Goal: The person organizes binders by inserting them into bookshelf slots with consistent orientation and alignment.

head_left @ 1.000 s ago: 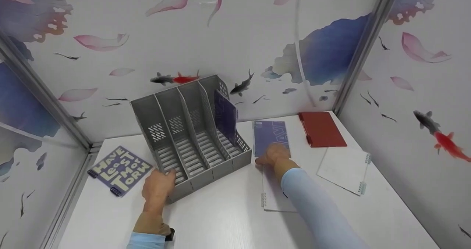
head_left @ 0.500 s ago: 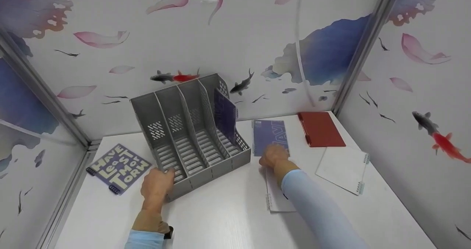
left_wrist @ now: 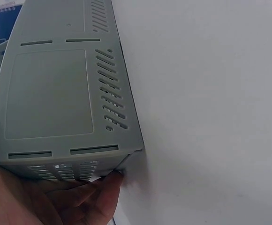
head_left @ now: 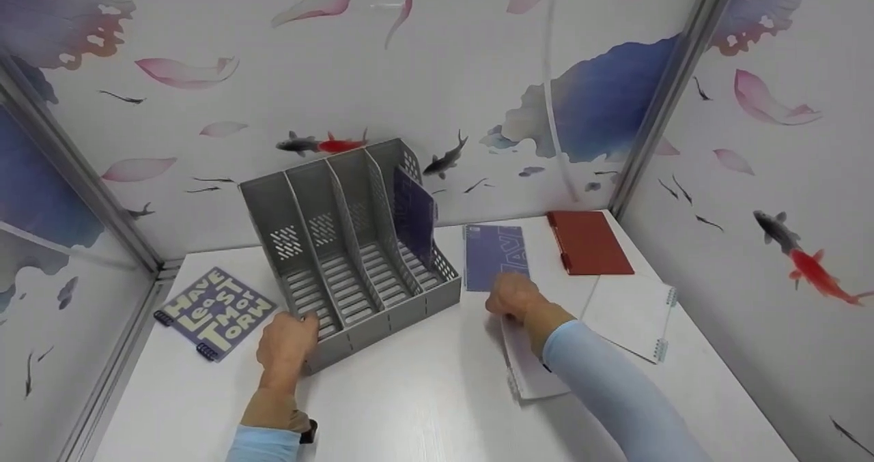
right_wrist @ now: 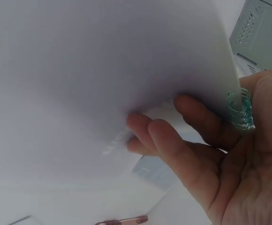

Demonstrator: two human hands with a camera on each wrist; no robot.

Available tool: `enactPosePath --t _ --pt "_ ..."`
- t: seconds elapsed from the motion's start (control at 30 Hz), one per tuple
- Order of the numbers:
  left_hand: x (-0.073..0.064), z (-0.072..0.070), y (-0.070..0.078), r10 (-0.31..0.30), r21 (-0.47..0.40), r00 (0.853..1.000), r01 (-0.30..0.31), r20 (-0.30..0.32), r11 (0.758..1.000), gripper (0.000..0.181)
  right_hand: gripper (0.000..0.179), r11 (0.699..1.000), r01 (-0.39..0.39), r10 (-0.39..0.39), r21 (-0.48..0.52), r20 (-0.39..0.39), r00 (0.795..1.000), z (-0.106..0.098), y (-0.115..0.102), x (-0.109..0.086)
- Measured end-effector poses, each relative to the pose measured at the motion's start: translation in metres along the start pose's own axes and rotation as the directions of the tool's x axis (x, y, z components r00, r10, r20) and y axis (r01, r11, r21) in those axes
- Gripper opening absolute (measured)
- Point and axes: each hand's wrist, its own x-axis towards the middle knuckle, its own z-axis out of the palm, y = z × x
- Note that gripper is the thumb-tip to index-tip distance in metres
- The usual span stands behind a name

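In the head view, a grey desktop file organizer [head_left: 392, 298] with several slots stands on the table. My left hand [head_left: 288, 342] grips its front left corner; in the left wrist view, the fingers [left_wrist: 105, 197] curl under the organizer's end. A blue notebook [head_left: 414, 209] stands in its rightmost slot. To the right, my right hand [head_left: 517, 297] holds a white spiral notebook [head_left: 536, 373] by its far end. Seen from the right wrist, the fingers [right_wrist: 183, 159] lie under the notebook beside its green rings. The thumb is hidden there.
A blue notebook [head_left: 495, 250] lies beyond the right hand. Farther right lie a red notebook [head_left: 594, 242] and another white spiral notebook [head_left: 631, 319]. At the left lies a lettered notebook [head_left: 217, 312]. Patterned wall panels [head_left: 478, 73] surround the white table [head_left: 396, 407].
The white notebook under my right hand has shifted right and turned, its near end swinging right. My right hand moved slightly right with it. The left hand keeps its hold on the organizer.
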Motion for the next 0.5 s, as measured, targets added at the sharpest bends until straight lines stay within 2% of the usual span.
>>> enactPosePath --t 0.27,0.5 --pt "-0.001 0.002 -0.003 -0.006 0.002 1.000 0.006 0.018 1.000 0.061 0.022 0.999 -0.029 0.028 0.020 0.034 0.999 -0.025 0.004 -0.023" --pt "0.002 -0.001 0.000 -0.007 0.005 1.000 0.007 0.018 1.000 0.063 0.012 0.996 -0.002 0.004 -0.085 0.031 1.000 -0.054 0.004 -0.030"
